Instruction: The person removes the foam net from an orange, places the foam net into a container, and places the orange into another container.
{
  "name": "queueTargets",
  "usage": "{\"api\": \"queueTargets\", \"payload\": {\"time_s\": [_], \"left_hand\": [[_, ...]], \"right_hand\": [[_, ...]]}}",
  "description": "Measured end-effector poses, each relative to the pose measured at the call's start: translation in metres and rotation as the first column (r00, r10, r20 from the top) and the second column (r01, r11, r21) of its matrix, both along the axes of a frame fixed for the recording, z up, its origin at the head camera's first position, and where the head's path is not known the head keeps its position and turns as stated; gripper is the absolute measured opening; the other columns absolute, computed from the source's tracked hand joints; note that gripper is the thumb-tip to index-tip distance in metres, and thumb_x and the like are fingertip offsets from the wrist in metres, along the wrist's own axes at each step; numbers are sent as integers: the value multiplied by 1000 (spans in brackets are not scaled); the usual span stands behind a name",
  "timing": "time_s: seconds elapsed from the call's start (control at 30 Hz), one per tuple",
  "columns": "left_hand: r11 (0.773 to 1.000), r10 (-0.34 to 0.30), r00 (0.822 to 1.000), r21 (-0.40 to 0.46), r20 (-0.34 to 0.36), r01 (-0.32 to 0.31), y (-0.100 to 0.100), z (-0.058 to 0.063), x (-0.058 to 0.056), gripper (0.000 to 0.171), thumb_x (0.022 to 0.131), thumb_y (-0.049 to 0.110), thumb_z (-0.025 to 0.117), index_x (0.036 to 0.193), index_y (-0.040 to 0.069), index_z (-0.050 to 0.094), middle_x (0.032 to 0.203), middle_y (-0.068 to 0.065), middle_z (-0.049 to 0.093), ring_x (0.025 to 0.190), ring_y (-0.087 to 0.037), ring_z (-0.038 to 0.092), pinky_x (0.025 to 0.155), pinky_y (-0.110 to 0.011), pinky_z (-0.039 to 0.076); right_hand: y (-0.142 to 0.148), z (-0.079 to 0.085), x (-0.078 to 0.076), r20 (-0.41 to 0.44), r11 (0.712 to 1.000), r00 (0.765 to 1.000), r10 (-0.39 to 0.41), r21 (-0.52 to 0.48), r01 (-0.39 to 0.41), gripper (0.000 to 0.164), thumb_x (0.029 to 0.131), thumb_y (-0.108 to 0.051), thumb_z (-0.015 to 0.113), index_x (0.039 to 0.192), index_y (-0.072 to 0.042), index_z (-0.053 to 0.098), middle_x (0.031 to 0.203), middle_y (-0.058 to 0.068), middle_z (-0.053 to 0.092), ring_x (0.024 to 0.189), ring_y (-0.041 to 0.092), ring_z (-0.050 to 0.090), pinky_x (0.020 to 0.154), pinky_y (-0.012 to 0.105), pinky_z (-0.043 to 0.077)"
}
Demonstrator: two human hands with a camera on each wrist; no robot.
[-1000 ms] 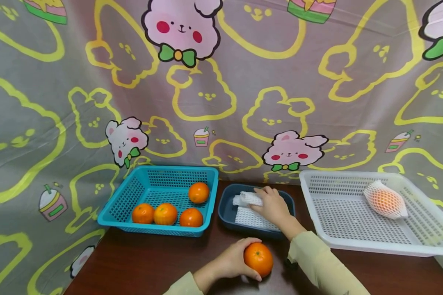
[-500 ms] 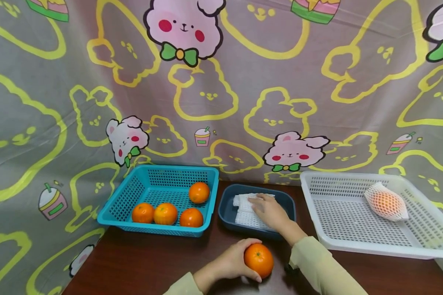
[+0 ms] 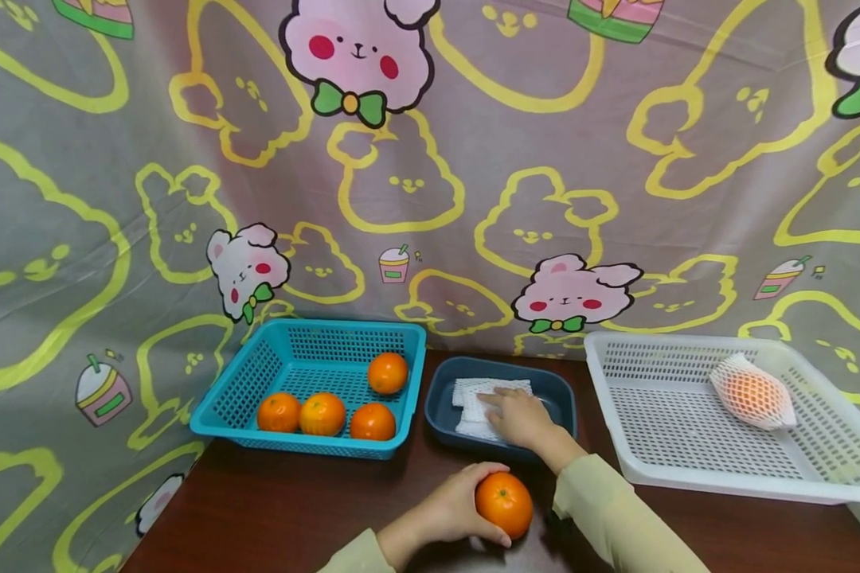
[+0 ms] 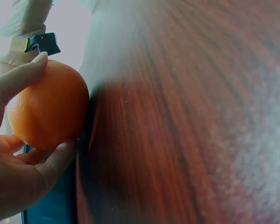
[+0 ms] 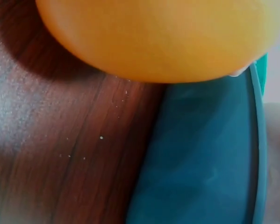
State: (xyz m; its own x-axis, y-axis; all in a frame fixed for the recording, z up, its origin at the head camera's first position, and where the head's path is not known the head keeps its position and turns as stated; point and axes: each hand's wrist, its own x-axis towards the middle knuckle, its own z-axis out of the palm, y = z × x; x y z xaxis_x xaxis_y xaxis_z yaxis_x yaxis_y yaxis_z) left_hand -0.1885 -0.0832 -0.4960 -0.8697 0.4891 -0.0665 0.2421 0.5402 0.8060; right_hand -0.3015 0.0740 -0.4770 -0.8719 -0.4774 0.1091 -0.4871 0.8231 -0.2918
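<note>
My left hand grips an orange at the table's front, thumb and fingers curved around its left side. In the left wrist view the orange sits between thumb and fingers, low over the wood. My right hand reaches into a dark blue tray, its extended fingers lying on white foam fruit nets inside. The palm hides part of the nets. The right wrist view shows the orange close up and the tray's outer wall, but the hand's fingers are out of sight.
At the left stands a turquoise basket with several oranges. A white basket at the right holds one net-wrapped orange. A patterned curtain closes off the back behind the brown table.
My right hand has lowered a folded foam net onto the others, and its fingers have spread and shifted over the nets. The left hand and its orange have stayed in place.
</note>
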Motion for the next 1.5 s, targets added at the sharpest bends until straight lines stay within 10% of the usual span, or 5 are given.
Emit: {"api": "queueTargets", "payload": {"time_s": [0.67, 0.97, 1.5], "left_hand": [[998, 13, 1000, 59, -20, -12, -2, 3, 4, 78, 62, 37, 86, 129, 17, 53, 124, 11, 51, 102, -5, 49, 86, -28, 43], [996, 49, 999, 77, -17, -47, -13, 23, 11, 77, 63, 39, 85, 130, 20, 52, 124, 12, 51, 101, -5, 50, 87, -29, 42], [986, 104, 991, 138, -86, -91, -48, 61, 27, 80, 65, 38, 84, 134, 17, 48, 125, 5, 52, 97, -9, 54, 80, -26, 47]], "right_hand": [[8, 10, 1, -155, 979, 987, -50, -205, 18, 26, 86, -35, 65, 101, -15, 74, 102, 0, 68, 104, 26, 55, 91, 50, 38], [11, 18, 2, -264, 959, 964, -41, -280, -36, 24, 86, -27, 67, 104, -13, 72, 104, 3, 67, 99, 25, 55, 85, 47, 41], [10, 31, 5, -157, 935, 987, -30, -353, -27, 26, 89, -25, 63, 112, -13, 69, 111, 2, 64, 107, 23, 53, 92, 46, 42]]}}
